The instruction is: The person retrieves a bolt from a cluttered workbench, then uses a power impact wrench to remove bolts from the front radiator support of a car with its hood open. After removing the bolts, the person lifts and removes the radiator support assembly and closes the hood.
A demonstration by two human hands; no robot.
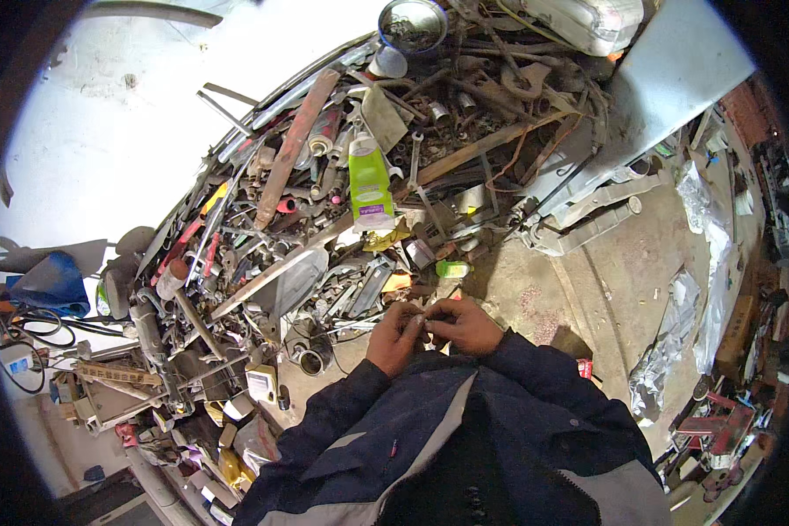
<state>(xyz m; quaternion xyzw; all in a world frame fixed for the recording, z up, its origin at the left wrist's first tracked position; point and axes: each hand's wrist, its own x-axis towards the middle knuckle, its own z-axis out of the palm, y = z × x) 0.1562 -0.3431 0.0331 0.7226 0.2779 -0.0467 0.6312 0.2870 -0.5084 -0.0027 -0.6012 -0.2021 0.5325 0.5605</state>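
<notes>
My left hand (393, 339) and my right hand (465, 325) meet in front of my chest, fingertips pinched together. Whatever lies between them is too small and too covered to name. Just beyond the hands, the near edge of a heap of tools and scrap begins. A green and white tube (371, 180) lies on that heap, with an open-ended wrench (415, 159) beside it. Closer to my hands is a small green packet (452, 269). Left of my left hand stands a dark metal cylinder (310, 358).
Wooden strips (298, 149) cross the heap of metal parts. A round tin (412, 26) stands at its far side. Crumpled silver foil (666, 351) lies on the concrete floor (605, 263) to the right, near a red metal stand (714, 430). A white bottle (261, 384) is at the left.
</notes>
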